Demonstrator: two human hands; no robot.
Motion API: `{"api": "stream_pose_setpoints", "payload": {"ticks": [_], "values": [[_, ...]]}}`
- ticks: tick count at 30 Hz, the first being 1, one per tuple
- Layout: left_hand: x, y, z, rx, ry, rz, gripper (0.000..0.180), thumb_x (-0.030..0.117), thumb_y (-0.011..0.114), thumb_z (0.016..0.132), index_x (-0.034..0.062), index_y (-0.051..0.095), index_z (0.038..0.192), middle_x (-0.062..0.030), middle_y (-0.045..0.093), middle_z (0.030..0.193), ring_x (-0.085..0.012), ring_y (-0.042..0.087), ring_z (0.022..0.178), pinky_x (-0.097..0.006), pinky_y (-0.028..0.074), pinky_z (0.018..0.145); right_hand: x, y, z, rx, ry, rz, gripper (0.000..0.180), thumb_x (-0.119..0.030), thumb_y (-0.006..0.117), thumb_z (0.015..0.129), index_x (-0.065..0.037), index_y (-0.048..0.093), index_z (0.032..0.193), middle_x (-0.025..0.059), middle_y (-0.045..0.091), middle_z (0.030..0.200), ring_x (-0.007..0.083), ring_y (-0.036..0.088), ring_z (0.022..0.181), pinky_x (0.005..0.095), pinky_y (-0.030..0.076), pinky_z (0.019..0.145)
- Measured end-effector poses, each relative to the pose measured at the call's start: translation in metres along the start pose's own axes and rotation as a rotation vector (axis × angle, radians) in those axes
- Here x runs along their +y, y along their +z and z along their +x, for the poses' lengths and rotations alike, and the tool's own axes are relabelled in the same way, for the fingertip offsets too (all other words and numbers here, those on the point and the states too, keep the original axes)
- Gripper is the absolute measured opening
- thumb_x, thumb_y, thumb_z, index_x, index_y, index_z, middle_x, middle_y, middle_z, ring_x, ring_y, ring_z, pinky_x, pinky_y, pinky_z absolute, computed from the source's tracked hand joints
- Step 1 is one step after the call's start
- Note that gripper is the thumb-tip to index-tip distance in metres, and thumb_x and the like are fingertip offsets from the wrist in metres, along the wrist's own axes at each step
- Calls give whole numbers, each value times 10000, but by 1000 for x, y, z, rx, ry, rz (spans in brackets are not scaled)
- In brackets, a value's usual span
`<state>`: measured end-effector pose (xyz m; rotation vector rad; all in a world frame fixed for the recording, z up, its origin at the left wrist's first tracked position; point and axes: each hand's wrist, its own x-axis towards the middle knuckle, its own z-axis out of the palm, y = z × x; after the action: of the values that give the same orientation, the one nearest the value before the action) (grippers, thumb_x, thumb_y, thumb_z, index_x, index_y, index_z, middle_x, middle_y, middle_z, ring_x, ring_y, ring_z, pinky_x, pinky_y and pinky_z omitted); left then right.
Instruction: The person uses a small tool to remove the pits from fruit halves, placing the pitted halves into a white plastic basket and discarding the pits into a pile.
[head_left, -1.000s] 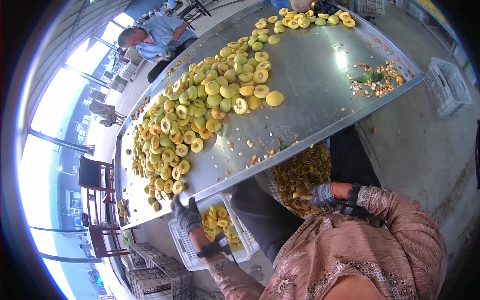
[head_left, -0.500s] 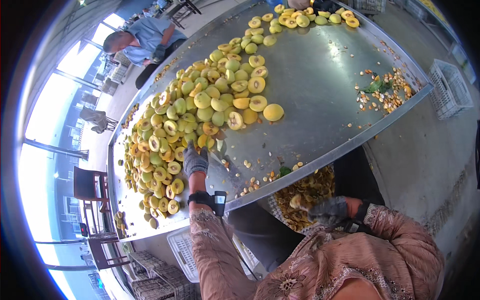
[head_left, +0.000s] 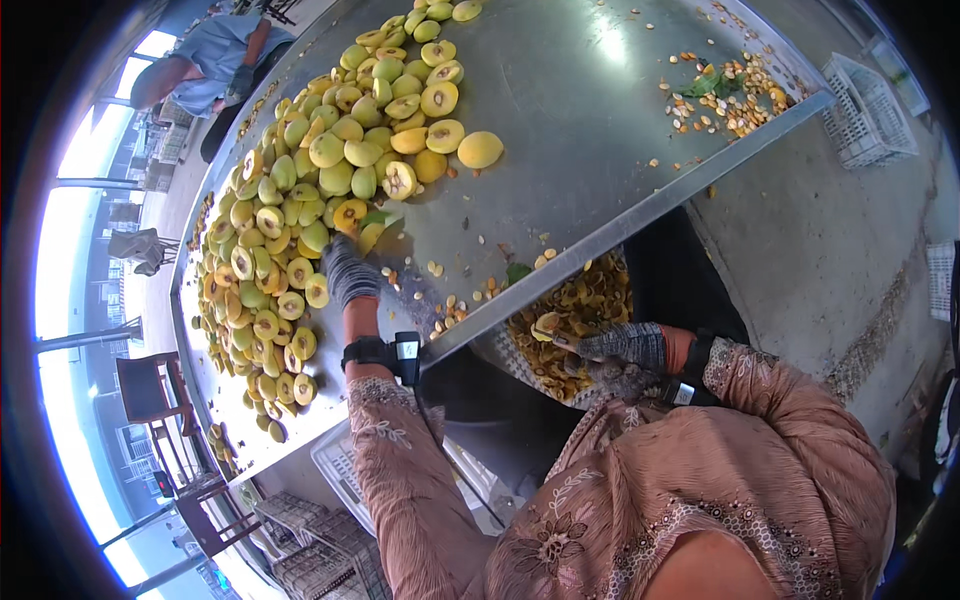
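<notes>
Head view, looking down on a long steel table (head_left: 560, 130), and the left hand (head_left: 348, 270) in its grey glove is stretched out flat at the near edge of the big heap of halved yellow-green fruit (head_left: 320, 190), fingers half curled against a piece at the rim of the pile — closed on it or merely touching, I cannot tell. The right hand (head_left: 620, 350), also gloved, sits below the table's front edge, over a basket of cut fruit pieces (head_left: 580, 310), gripping what looks like a small knife and a bit of fruit. My read: this is the fetch between cuts, one hand reaching for fresh fruit. The next move calls for a firm pinch on one fruit without toppling its neighbours. Pits and scraps (head_left: 730, 85) lie scattered toward the far right corner.
</notes>
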<state>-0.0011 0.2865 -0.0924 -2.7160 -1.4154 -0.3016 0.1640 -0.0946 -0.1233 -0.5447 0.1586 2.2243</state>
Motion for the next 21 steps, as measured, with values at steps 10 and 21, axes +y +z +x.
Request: {"api": "stream_pose_setpoints", "payload": {"ticks": [10, 21], "values": [[-4, -32, -62, -126, -126, -746, 261, 112, 578, 726, -32, 525, 936, -131, 605, 819, -269, 593, 819, -344, 477, 710, 28, 1, -12, -337, -106, 98, 509, -202, 524, 855, -104, 330, 1315, 19, 441, 1235, 112, 508, 931, 222, 436, 760], [150, -63, -232, -206, -381, -2130, 435, 133, 638, 691, 8, 493, 1081, -100, 571, 950, -228, 577, 864, -356, 502, 734, 31, 39, -15, -151, -41, -51, 353, -335, 542, 835, -52, 521, 1044, 34, 496, 658, 72, 402, 387, 192, 312, 336]]}}
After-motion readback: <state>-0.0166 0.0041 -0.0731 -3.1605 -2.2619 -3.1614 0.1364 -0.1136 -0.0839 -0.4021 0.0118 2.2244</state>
